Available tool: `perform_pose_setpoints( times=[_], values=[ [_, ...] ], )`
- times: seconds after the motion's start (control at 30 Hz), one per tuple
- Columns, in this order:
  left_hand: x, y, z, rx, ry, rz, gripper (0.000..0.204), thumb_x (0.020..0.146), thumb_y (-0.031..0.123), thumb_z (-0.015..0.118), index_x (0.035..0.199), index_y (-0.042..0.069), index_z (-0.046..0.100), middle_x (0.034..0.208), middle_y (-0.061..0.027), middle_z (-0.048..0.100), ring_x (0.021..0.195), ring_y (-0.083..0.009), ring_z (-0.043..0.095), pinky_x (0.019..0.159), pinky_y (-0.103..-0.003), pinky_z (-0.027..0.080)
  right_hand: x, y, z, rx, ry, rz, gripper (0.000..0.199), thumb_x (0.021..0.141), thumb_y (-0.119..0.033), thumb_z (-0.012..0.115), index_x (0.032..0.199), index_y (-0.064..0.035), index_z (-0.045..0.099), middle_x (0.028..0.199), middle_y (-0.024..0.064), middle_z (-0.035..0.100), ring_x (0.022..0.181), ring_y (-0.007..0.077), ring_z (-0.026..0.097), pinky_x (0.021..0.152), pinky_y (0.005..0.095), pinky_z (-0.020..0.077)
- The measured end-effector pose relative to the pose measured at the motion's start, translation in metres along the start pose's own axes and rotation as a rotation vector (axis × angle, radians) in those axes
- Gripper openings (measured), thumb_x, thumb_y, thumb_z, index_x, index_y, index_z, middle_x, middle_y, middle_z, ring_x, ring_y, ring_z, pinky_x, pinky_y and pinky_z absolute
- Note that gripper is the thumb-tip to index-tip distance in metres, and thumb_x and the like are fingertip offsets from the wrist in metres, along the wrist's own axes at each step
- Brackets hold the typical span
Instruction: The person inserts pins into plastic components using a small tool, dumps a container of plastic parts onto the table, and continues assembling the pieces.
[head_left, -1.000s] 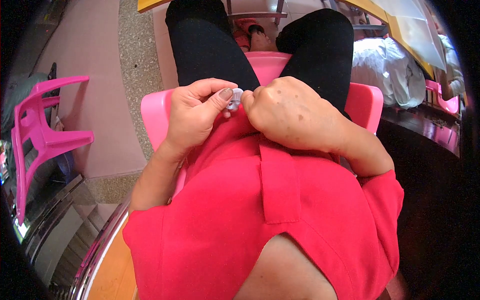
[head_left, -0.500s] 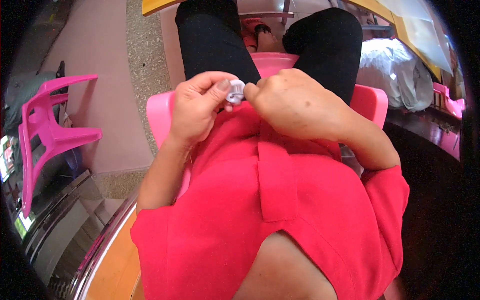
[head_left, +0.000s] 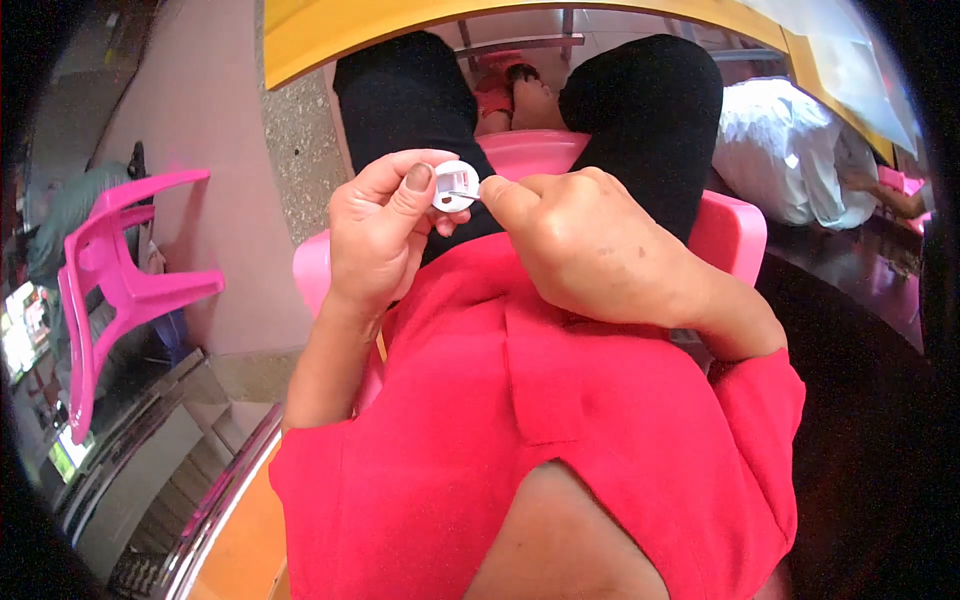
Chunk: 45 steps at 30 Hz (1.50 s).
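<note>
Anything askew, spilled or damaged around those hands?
Nothing clearly stands out: the left hand pinches a white round piece, the right hand holds a thin rod at it, no spill shows. The piece's dark spot is too small to judge.

Middle: bright | right hand: shiny knuckles | shirt: bright, soft shadows | white bag: glare | table: edge looks bent | far left: bright patches, blurry | lower right: very dark, grainy | corners: black

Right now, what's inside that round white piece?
The round white piece shows a pale squarish recess and, below it, a small dark spot. A thin strip reaches onto it from the right hand. The left hand covers its left edge; its underside is hidden.
</note>
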<state>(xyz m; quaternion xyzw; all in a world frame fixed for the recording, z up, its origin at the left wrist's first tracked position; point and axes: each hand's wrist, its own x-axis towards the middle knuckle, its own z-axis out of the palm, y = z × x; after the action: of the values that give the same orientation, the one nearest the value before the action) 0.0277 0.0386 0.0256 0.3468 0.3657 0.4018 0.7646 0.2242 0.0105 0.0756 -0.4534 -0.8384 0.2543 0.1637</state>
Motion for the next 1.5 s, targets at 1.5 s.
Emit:
perform_pose_setpoints(
  times=[1.5],
  values=[
    [0.074, -0.010, 0.058, 0.397, 0.012, -0.204, 0.014, 0.089, 0.010, 0.059, 0.086, -0.001, 0.066, 0.073, -0.0037, 0.064, 0.060, -0.0065, 0.056, 0.053, -0.019, 0.046, -0.014, 0.056, 0.003, -0.463, 0.156, 0.005, 0.009, 0.075, -0.011, 0.055, 0.068, -0.0049, 0.056, 0.055, 0.0081, 0.056, 0.046, 0.0170, 0.059, 0.036, 0.0303, 0.0453]
  ],
)
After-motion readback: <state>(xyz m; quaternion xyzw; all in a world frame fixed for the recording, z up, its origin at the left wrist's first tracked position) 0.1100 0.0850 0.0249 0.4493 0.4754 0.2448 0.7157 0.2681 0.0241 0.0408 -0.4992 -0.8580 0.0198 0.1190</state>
